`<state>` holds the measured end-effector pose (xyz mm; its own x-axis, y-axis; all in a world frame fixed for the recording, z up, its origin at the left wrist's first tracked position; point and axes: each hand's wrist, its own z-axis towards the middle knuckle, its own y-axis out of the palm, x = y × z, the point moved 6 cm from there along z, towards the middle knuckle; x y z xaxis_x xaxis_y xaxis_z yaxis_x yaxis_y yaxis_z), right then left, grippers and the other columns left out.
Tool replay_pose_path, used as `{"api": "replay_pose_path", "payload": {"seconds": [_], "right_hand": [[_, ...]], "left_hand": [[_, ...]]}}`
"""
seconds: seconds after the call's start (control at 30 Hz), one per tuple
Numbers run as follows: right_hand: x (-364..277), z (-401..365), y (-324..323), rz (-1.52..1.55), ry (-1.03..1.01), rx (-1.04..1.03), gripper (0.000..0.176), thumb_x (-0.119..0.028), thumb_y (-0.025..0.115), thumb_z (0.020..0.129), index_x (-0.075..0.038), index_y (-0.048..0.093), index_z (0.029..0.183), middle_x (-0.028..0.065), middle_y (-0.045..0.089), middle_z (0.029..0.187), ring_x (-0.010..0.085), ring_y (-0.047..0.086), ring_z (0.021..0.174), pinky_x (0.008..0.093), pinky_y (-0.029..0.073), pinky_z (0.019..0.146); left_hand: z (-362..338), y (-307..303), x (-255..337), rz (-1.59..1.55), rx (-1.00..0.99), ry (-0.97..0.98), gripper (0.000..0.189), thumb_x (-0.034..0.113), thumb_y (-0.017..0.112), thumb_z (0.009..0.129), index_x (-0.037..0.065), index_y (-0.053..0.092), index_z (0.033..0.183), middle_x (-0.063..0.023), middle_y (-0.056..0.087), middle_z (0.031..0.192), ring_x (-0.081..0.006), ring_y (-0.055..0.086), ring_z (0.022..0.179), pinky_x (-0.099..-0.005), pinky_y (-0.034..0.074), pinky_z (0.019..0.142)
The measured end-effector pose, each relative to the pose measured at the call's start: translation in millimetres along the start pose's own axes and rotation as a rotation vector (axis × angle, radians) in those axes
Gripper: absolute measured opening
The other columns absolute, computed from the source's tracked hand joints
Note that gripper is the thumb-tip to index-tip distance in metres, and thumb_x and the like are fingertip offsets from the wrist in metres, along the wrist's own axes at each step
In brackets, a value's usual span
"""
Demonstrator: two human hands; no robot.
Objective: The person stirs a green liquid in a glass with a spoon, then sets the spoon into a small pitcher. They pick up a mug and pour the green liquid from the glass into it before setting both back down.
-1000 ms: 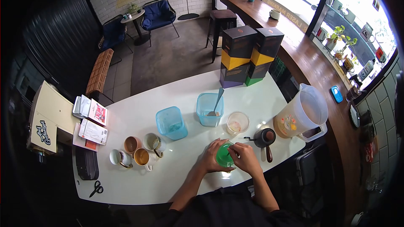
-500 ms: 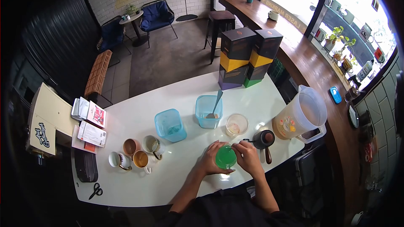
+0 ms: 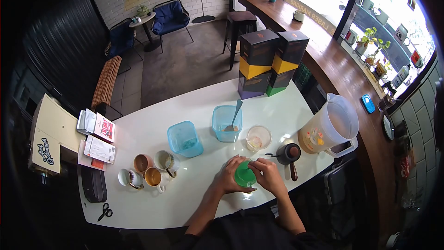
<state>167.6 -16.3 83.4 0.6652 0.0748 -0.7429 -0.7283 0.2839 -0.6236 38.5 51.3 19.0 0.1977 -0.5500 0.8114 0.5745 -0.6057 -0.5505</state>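
A cup of green liquid (image 3: 244, 175) stands near the front edge of the white table (image 3: 175, 213). My left hand (image 3: 229, 177) is wrapped round its left side. Over the cup's right rim, my right hand (image 3: 267, 175) pinches a thin stirrer or spoon handle that dips into the green liquid. Beyond the cup are a clear round tub (image 3: 258, 138), a blue container (image 3: 227, 124) with a grey spatula (image 3: 237, 114) leaning in it, and another blue container (image 3: 185, 139). To the right sits a dark pot with a wooden handle (image 3: 289, 153).
Several mugs (image 3: 154, 176) stand at the left, with scissors (image 3: 105, 212), packets (image 3: 100, 149) and a cream box (image 3: 58, 129) further left. A large pitcher (image 3: 329, 125) is at the right. Stacked dark boxes (image 3: 259, 48) stand at the back.
My right hand and the handle it holds have shifted slightly over the cup. The whole view has moved a little; my left hand stays round the cup.
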Motion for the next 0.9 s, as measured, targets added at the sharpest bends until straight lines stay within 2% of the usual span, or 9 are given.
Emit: {"api": "replay_pose_path", "payload": {"seconds": [0.07, 0.27, 0.5, 0.6, 0.67, 0.9], "right_hand": [[-2.3, 0.2, -0.9, 0.013, -0.024, 0.036, 0.012, -0.004, 0.067, 0.084, -0.002, 0.072, 0.095, 0.0157, 0.062, 0.078, 0.0354, 0.063, 0.073, 0.0445, 0.050, 0.067], [-7.6, 1.9, -14.4, -0.088, -0.043, 0.105, 0.007, -0.004, 0.067, 0.085, 0.000, 0.070, 0.091, 0.0158, 0.061, 0.077, 0.0346, 0.062, 0.072, 0.0446, 0.049, 0.066], [0.8, -4.2, -9.5, -0.044, 0.015, 0.015, 0.007, -0.004, 0.067, 0.085, 0.000, 0.069, 0.090, 0.0155, 0.061, 0.077, 0.0349, 0.063, 0.074, 0.0448, 0.050, 0.067], [-5.7, -4.0, -6.2, 0.006, -0.036, 0.016, 0.008, -0.004, 0.070, 0.084, 0.001, 0.072, 0.090, 0.0142, 0.064, 0.075, 0.0331, 0.063, 0.068, 0.0419, 0.050, 0.064], [-6.9, -4.1, -2.8, 0.026, -0.033, -0.016, 0.012, -0.004, 0.067, 0.083, -0.001, 0.071, 0.094, 0.0156, 0.062, 0.078, 0.0355, 0.064, 0.074, 0.0443, 0.051, 0.067], [-8.3, -0.9, -12.4, -0.075, -0.054, 0.079, 0.012, -0.004, 0.067, 0.083, -0.001, 0.071, 0.094, 0.0156, 0.062, 0.079, 0.0355, 0.064, 0.076, 0.0437, 0.051, 0.069]], "left_hand": [[-1.7, 1.4, -3.1, 0.009, 0.020, 0.013, 0.109, 0.056, 0.093, 0.050, 0.004, 0.051, 0.136, -0.0172, 0.054, 0.139, -0.0409, 0.045, 0.136, -0.0512, 0.035, 0.117], [-1.3, -0.8, -1.1, -0.002, -0.013, -0.058, 0.110, 0.057, 0.093, 0.049, 0.006, 0.051, 0.137, -0.0181, 0.052, 0.141, -0.0407, 0.043, 0.138, -0.0515, 0.036, 0.116], [-2.0, 1.6, -3.7, 0.011, -0.010, -0.047, 0.109, 0.055, 0.093, 0.048, 0.006, 0.051, 0.136, -0.0185, 0.052, 0.141, -0.0401, 0.043, 0.138, -0.0511, 0.036, 0.116], [-3.2, 3.1, -6.6, -0.021, 0.014, -0.033, 0.109, 0.054, 0.094, 0.048, 0.006, 0.051, 0.137, -0.0186, 0.052, 0.141, -0.0399, 0.044, 0.138, -0.0511, 0.036, 0.116], [-3.4, 2.9, -6.8, -0.033, 0.020, -0.024, 0.109, 0.053, 0.094, 0.048, 0.006, 0.051, 0.137, -0.0184, 0.052, 0.140, -0.0399, 0.044, 0.138, -0.0511, 0.036, 0.116], [-1.1, -0.9, 0.6, -0.001, 0.004, -0.031, 0.109, 0.053, 0.094, 0.048, 0.006, 0.051, 0.137, -0.0178, 0.053, 0.140, -0.0400, 0.044, 0.137, -0.0511, 0.037, 0.116]]}}
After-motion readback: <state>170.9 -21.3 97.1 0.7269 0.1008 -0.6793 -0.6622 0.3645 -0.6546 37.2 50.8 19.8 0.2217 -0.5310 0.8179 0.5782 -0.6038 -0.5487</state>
